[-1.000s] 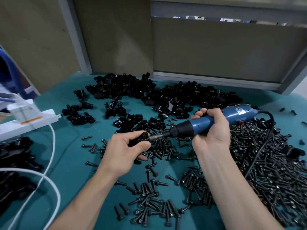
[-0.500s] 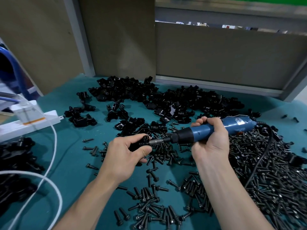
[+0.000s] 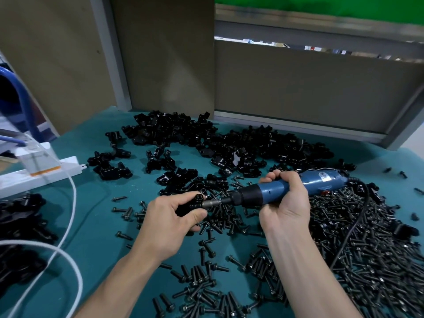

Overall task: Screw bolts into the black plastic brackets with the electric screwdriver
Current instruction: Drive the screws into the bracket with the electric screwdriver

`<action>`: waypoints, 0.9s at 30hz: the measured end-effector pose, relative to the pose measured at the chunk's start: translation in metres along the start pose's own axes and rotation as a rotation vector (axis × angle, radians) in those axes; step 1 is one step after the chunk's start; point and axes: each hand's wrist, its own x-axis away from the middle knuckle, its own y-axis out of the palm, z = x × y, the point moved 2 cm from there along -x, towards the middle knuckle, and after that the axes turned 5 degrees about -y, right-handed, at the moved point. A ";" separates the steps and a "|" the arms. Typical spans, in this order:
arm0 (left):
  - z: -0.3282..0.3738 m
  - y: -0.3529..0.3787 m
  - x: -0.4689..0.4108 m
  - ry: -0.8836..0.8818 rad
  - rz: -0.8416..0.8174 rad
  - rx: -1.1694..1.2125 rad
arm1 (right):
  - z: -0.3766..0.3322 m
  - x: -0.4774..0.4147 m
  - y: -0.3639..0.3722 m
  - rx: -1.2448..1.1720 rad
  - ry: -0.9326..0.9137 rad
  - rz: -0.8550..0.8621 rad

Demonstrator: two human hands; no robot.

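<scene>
Step in hand: driving a bolt. Left hand (image 3: pixel 169 216) held one small black plastic bracket (image 3: pixel 191 205) just above the teal table mat (image 3: pixel 96 226), thumb and curled fingers clamped round it. Right hand (image 3: pixel 286 203) was wrapped fully round the blue-bodied electric screwdriver (image 3: pixel 268 193), which lay near horizontal with its metal tip against the bracket's side. The bolt itself was hidden at the tip, so seating could not be judged.

Next move probably calls for holding tool and hole in line until the bolt seats, then taking a fresh bracket.

Counts:
- Screwdriver: one.
- Bracket in hand: one.
- Loose black brackets (image 3: pixel 229 145) heaped at the far side: dozens, not countable.
- Black flanged bolts (image 3: pixel 367 249) scattered right and front: hundreds.
</scene>
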 end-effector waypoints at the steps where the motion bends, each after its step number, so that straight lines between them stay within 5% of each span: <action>1: 0.000 0.000 0.000 0.002 -0.002 0.000 | 0.000 0.000 0.000 0.003 -0.002 0.001; 13: 0.003 0.002 0.002 -0.059 -0.093 0.092 | -0.004 -0.001 0.009 -0.005 -0.056 -0.105; 18: 0.012 0.000 0.004 -0.183 -0.285 0.286 | -0.012 0.002 0.017 0.059 -0.044 -0.205; 27: 0.015 -0.011 -0.005 -0.330 -0.424 0.238 | -0.022 -0.001 0.017 0.021 0.038 -0.316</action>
